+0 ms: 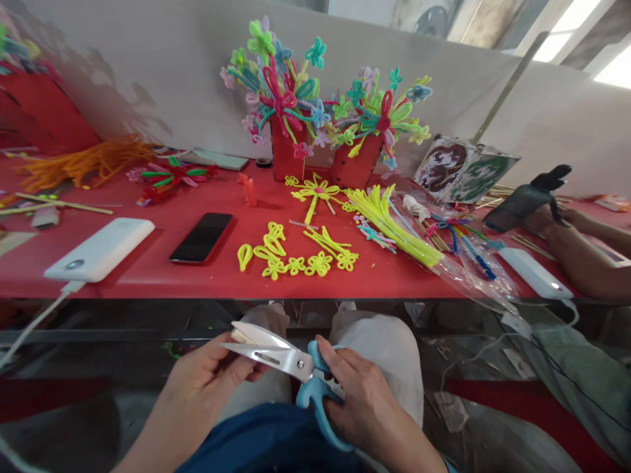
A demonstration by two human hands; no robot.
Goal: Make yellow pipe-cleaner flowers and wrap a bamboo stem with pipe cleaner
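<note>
Head view: my right fingers (331, 355) grip the scissors (301, 364), my left fingers (237, 372) pinch a pale piece (240, 336), seemingly uncut; yellow flowers (318, 263) look finished, the yellow bundle (394, 222) apparently unworked.

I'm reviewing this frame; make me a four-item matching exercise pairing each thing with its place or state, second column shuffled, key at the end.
Column one
1. Scissors
2. Phone
3. Yellow bundle
4. Left hand

Column two
A. Flat on the red table, dark screen up
B. Fingertips at the blades, by a small pale piece
C. One end in clear plastic wrap
D. Blades apart, blue handles in the right hand

Right pairs: 1-D, 2-A, 3-C, 4-B
</note>
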